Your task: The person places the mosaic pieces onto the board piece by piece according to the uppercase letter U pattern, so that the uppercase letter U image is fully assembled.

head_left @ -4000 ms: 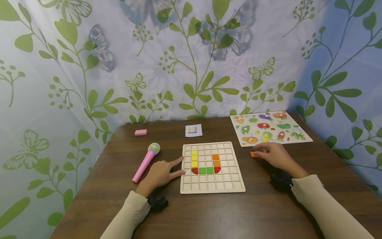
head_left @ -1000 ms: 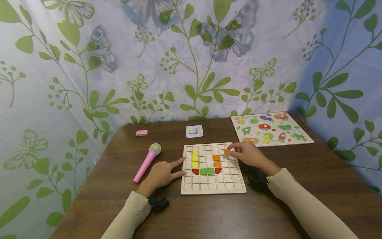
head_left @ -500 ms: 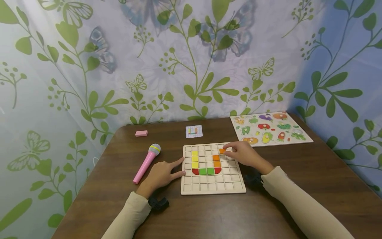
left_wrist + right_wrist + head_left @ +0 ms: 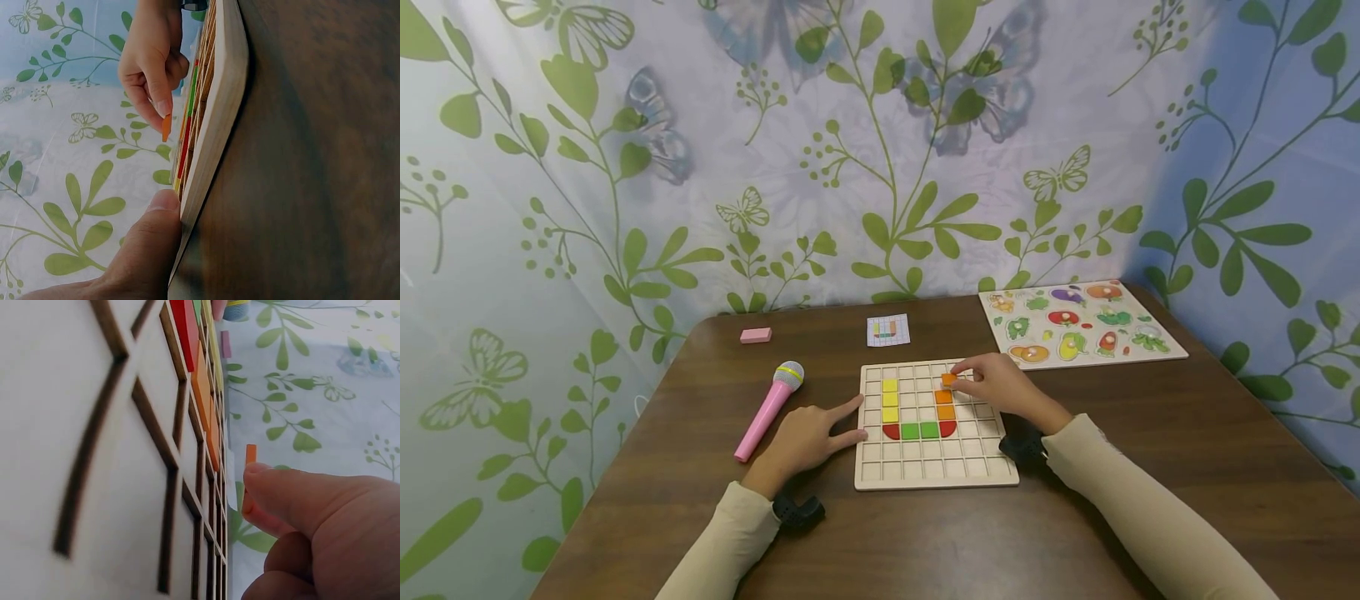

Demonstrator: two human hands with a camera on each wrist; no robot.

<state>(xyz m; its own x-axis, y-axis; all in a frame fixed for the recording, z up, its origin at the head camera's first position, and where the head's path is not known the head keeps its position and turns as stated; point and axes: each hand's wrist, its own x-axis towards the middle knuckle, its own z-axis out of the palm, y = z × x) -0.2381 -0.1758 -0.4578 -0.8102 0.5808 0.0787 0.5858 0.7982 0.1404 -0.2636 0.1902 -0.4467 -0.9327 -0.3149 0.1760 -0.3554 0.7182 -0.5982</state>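
My right hand (image 4: 1003, 387) pinches an orange square tile (image 4: 251, 453) between thumb and finger, just above the wooden grid board (image 4: 936, 467). In the head view that tile is over the cell behind two orange tiles (image 4: 944, 404) set in the board. A U of tiles lies in the grid: yellow tiles (image 4: 890, 399) on the left, red rounded corners (image 4: 948, 429), green tiles (image 4: 920, 430) between them. With thumb and a finger spread, my left hand (image 4: 805, 435) touches the board's left edge; its thumb (image 4: 159, 219) shows against the rim in the left wrist view.
Left of the board lies a pink toy microphone (image 4: 769, 410). Behind it sits a pink block (image 4: 756, 335). A small pattern card (image 4: 887, 330) lies behind the board, and a vegetable puzzle board (image 4: 1082, 325) at the back right. Patterned cloth (image 4: 820, 167) hangs behind the table.
My right hand picked the orange tile off the table near the puzzle board and carried it left over the grid, above the orange column. My left hand stays at the board's edge.
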